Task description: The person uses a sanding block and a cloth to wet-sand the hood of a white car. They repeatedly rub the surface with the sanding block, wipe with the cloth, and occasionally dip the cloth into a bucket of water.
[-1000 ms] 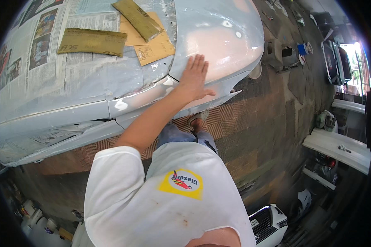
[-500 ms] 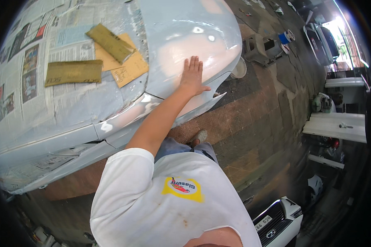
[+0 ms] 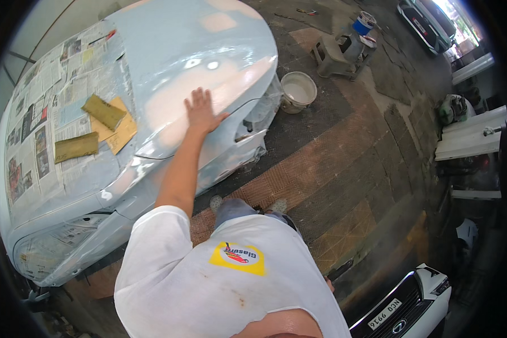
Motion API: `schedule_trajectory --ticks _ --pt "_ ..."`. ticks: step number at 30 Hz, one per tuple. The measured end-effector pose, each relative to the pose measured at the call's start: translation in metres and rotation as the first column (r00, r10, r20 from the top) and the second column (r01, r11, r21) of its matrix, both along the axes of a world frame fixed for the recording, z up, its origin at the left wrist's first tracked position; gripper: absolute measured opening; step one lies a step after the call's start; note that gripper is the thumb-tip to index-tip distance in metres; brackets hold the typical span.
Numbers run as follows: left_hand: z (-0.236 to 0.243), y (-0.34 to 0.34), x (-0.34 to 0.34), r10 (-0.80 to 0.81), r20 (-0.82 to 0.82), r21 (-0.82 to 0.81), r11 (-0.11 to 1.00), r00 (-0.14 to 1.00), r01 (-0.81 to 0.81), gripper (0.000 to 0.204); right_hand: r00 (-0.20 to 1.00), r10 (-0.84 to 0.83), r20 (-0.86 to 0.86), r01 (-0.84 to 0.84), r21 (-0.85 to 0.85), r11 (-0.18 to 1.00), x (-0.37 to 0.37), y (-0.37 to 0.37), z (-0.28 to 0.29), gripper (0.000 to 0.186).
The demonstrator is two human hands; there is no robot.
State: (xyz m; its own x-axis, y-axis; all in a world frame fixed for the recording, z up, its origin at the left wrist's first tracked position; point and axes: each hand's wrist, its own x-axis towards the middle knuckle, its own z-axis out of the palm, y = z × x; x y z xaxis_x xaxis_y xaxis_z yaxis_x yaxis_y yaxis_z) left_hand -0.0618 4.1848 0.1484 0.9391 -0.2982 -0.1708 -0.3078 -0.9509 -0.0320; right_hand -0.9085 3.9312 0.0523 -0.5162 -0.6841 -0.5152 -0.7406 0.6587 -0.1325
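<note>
My left hand [image 3: 201, 111] lies palm down, fingers spread, on a smooth beige patch of the pale grey car panel [image 3: 163, 42]. It holds nothing. Two olive-brown sandpaper-like pads, one [image 3: 76, 147] flat and the other [image 3: 103, 112] over a tan sheet of paper [image 3: 124, 135], rest on newspaper [image 3: 67, 121] covering the car's glass. Only a few fingers of my right hand [image 3: 329, 285] show beside my shirt's right edge. They appear to grip a dark elongated tool [image 3: 340, 270], whose kind I cannot make out.
A white bucket [image 3: 298, 90] stands on the floor beyond the panel's rounded end. Past it is a grey plastic stool [image 3: 338, 56] with a blue-and-white can [image 3: 364, 22]. Plastic film [image 3: 267, 110] hangs at the car's corner. A white car [image 3: 403, 307] is at lower right.
The view has shifted, showing more of the car, the bucket and the floor. My left hand stays spread on the beige patch, and my right fingers have come into sight.
</note>
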Motion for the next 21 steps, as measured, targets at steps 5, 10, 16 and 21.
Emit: schedule_trajectory --ticks 5,10,16,21 --pt "-0.007 -0.022 -0.039 0.140 0.043 0.019 0.990 0.989 -0.141 0.122 0.954 0.257 0.157 -0.208 -0.273 0.939 0.038 -0.118 -0.014 0.054" --pt "0.003 -0.060 -0.078 0.343 -0.007 -0.127 0.931 0.939 -0.341 0.112 0.572 0.668 0.476 -0.543 -0.391 0.743 0.237 -0.229 -0.005 0.069" --pt "0.042 -0.185 -0.156 -0.155 -0.564 -0.820 0.223 0.811 -0.527 0.073 -0.189 0.870 0.455 -0.695 -0.688 0.209 0.554 -0.217 0.112 0.076" --pt "0.056 -0.213 -0.118 -0.125 -0.589 -0.737 -0.323 0.799 -0.594 0.051 -0.537 0.817 0.211 -0.612 -0.764 -0.205 0.681 -0.140 0.202 0.075"
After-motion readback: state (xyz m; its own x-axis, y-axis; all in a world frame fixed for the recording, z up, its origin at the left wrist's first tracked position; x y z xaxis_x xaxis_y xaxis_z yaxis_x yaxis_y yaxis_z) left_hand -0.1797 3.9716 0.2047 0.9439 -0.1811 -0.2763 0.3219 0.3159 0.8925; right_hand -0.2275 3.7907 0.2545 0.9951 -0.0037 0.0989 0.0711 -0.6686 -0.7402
